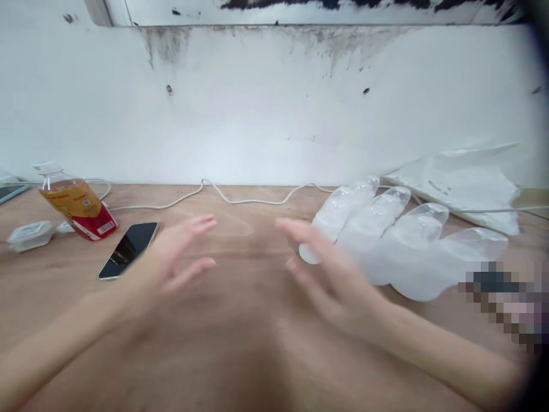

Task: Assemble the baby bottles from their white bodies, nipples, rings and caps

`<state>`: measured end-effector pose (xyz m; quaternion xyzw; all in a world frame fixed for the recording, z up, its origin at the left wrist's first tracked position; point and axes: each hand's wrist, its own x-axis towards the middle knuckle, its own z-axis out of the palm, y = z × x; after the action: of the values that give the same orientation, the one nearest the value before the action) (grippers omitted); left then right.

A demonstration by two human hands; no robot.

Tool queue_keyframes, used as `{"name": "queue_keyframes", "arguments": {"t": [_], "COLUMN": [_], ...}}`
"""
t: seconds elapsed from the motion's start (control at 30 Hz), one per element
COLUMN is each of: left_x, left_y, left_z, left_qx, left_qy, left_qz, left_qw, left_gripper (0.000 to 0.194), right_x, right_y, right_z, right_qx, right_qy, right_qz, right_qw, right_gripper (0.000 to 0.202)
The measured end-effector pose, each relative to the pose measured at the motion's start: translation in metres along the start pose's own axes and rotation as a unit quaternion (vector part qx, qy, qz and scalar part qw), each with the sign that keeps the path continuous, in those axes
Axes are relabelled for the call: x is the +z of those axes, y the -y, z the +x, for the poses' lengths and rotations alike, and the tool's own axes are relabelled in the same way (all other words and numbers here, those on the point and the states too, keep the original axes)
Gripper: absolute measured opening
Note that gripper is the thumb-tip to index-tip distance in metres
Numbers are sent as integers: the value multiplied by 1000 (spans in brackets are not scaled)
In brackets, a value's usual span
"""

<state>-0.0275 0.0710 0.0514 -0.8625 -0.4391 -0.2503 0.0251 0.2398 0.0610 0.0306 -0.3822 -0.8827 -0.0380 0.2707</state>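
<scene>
My left hand (178,254) hovers over the wooden table (240,332), thumb and fingers apart, with nothing in it. Just left of it lies a dark-screened smartphone (129,250). Facing it across a gap, my right hand (328,274) is also open and holds nothing; motion blurs it somewhat. Behind and to the right of that hand rest several white translucent plastic pieces with clear rounded ends (386,240), in overlapping rows. Whether my right hand touches them I cannot tell.
A bottle with a yellow and red label (81,203) leans at the left, beside a small clear plastic box (32,236). A white cable (257,201) runs along the wall. A white plastic bag (463,177) lies at the back right. A pixelated patch covers the right edge.
</scene>
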Motion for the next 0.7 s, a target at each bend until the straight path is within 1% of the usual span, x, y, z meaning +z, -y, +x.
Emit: {"name": "queue_keyframes", "arguments": {"t": [0.03, 0.1, 0.13, 0.17, 0.2, 0.27, 0.37, 0.47, 0.53, 0.57, 0.6, 0.67, 0.7], "left_x": [16, 44, 54, 61, 65, 66, 62, 62, 65, 67, 68, 70, 71], "left_y": [-2, -3, -3, -3, -3, -2, -1, 0, 1, 1, 1, 2, 1], "left_z": [1, -4, -8, -11, -14, -16, -15, -14, -16, -17, -17, -18, -19], "left_qx": [26, 40, 37, 32, 26, 17, 20, 24, 28, 31, 33, 31, 31], "left_qy": [59, 178, 206, 235, 252, 263, 256, 248, 239, 233, 224, 203, 196], "left_qz": [32, 47, 39, 34, 29, 28, 26, 23, 25, 26, 28, 33, 32], "left_qw": [997, 982, 977, 971, 967, 964, 966, 968, 970, 972, 974, 978, 980], "left_gripper": [52, 56, 55, 55, 54, 54, 54, 54, 54, 54, 54, 54, 54], "right_x": [11, 32, 39, 45, 48, 48, 46, 47, 44, 39, 32, 11, -2], "right_y": [0, -1, -2, -3, -4, -6, -7, -6, -4, -3, -3, -5, -8], "right_z": [-1, -5, -7, -9, -10, -10, -10, -11, -10, -7, -3, 8, 14], "right_qx": [-2, 3, 9, 14, 16, 16, 14, 5, -10, -22, -30, -28, -5], "right_qy": [42, 150, 197, 229, 247, 260, 255, 249, 224, 198, 159, 57, -2], "right_qz": [7, 23, 32, 41, 50, 63, 68, 54, 19, -13, -54, -155, -206], "right_qw": [999, 988, 980, 972, 968, 964, 965, 967, 974, 980, 985, 986, 979], "right_gripper": [47, 53, 53, 53, 52, 52, 51, 51, 48, 46, 42, 38, 38]}}
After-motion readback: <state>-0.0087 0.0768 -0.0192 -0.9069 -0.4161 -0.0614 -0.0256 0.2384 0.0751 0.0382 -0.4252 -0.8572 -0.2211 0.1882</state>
